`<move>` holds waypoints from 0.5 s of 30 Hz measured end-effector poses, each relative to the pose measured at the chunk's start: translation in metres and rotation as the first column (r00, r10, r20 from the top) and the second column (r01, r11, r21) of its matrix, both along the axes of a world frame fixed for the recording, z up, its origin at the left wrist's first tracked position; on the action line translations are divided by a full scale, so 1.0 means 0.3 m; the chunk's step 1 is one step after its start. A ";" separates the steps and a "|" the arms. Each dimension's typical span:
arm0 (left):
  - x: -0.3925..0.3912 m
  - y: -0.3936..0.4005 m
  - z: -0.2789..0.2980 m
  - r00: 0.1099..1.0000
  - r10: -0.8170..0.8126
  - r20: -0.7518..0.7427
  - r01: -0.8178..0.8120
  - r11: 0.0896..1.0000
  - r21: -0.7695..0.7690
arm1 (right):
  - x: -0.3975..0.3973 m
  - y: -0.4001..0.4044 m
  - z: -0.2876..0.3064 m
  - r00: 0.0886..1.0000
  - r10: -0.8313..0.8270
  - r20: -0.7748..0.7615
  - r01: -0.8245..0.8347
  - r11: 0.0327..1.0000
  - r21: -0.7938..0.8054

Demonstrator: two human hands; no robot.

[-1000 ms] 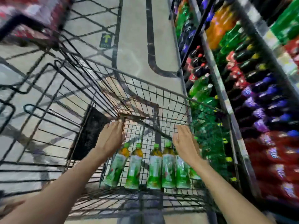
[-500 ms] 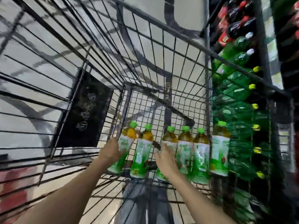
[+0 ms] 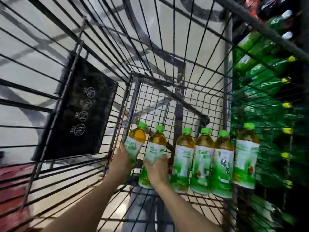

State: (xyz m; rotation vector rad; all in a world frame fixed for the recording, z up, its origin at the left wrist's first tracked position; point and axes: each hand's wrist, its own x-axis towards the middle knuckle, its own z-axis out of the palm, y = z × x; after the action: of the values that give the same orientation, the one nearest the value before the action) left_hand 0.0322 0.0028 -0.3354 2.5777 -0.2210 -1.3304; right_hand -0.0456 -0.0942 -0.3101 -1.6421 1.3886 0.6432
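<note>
Reaching down into the wire shopping cart (image 3: 226, 91), I have both hands on bottles at its near end. My left hand (image 3: 121, 163) is curled round the lower part of the leftmost green tea bottle (image 3: 136, 141), which sits hard against the cart's left wall with its green cap slanting up and to the right. My right hand (image 3: 158, 170) is wrapped over the label of the second green tea bottle (image 3: 156, 147), fingers curled across its front; this one leans the same way, just beside the first. To the right of my hands, four more green tea bottles (image 3: 202, 159) line up side by side on the fine mesh, caps pointing away from me, the last one close to the right wall. Further out on the left wall hangs a black placard (image 3: 78, 106) with round white symbols, too blurred to read. Beyond the right wall I see shelved green soda bottles (image 3: 267, 91) with yellow caps, and past the cart's far end the pale floor (image 3: 197, 36) with dark curved lines
</note>
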 end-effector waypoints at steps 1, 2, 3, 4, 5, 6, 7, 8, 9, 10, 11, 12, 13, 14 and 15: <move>0.001 -0.003 0.009 1.000 0.021 0.005 -0.021 1.000 -0.021 | -0.001 0.002 -0.001 1.000 0.004 -0.001 -0.004 1.000 -0.006; 0.005 -0.002 0.017 0.999 0.043 0.009 -0.043 0.998 -0.047 | -0.001 0.003 -0.004 1.000 0.004 -0.002 -0.004 1.000 -0.013; 0.015 -0.003 0.035 0.998 0.070 -0.004 -0.071 0.995 -0.073 | 0.001 0.003 -0.005 1.000 0.001 -0.006 -0.001 1.000 -0.019; 0.029 0.000 0.048 0.992 0.115 -0.043 -0.119 0.988 -0.101 | 0.005 0.002 -0.007 1.000 -0.007 -0.013 0.007 1.000 -0.027; 0.048 0.003 0.064 0.973 0.189 -0.131 -0.206 0.970 -0.131 | 0.008 0.000 -0.008 1.000 -0.022 -0.016 0.021 0.999 -0.031; 0.069 0.007 0.078 0.921 0.281 -0.269 -0.326 0.935 -0.140 | 0.010 -0.003 -0.007 0.999 -0.047 -0.009 0.047 0.999 -0.029; 0.092 0.015 0.095 0.832 0.359 -0.423 -0.447 0.886 -0.127 | 0.011 -0.006 -0.007 0.997 -0.079 0.004 0.079 0.997 -0.022; 0.113 0.024 0.110 0.728 0.413 -0.548 -0.544 0.834 -0.094 | 0.009 -0.009 -0.006 0.994 -0.111 0.019 0.111 0.994 -0.014; 0.129 0.034 0.125 0.644 0.444 -0.623 -0.603 0.796 -0.056 | 0.007 -0.009 -0.004 0.990 -0.137 0.031 0.137 0.990 -0.010; 0.141 0.044 0.138 0.583 0.460 -0.669 -0.641 0.767 -0.030 | 0.005 -0.004 -0.004 0.988 -0.151 0.042 0.151 0.988 -0.012; 0.150 0.051 0.151 0.548 0.466 -0.694 -0.660 0.751 -0.017 | 0.004 0.003 -0.005 0.987 -0.154 0.042 0.155 0.988 -0.013; 0.156 0.057 0.160 0.532 0.466 -0.707 -0.669 0.743 -0.014 | 0.006 0.012 -0.006 0.988 -0.150 0.033 0.151 0.988 -0.014; 0.159 0.060 0.169 0.524 0.460 -0.716 -0.671 0.742 -0.014 | 0.011 0.020 -0.005 0.989 -0.145 0.009 0.145 0.989 -0.017; 0.161 0.064 0.172 0.519 0.459 -0.721 -0.670 0.742 -0.010 | 0.018 0.026 -0.003 0.990 -0.141 -0.017 0.141 0.990 -0.020; 0.161 0.063 0.180 0.519 0.460 -0.720 -0.668 0.744 -0.006 | 0.026 0.028 0.001 0.989 -0.140 -0.042 0.139 0.990 -0.021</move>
State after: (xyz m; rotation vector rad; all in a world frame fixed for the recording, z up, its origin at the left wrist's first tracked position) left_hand 0.0806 0.0215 -0.2815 1.5147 0.5085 -1.6747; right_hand -0.0379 -0.0857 -0.3100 -1.5375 1.5295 0.5893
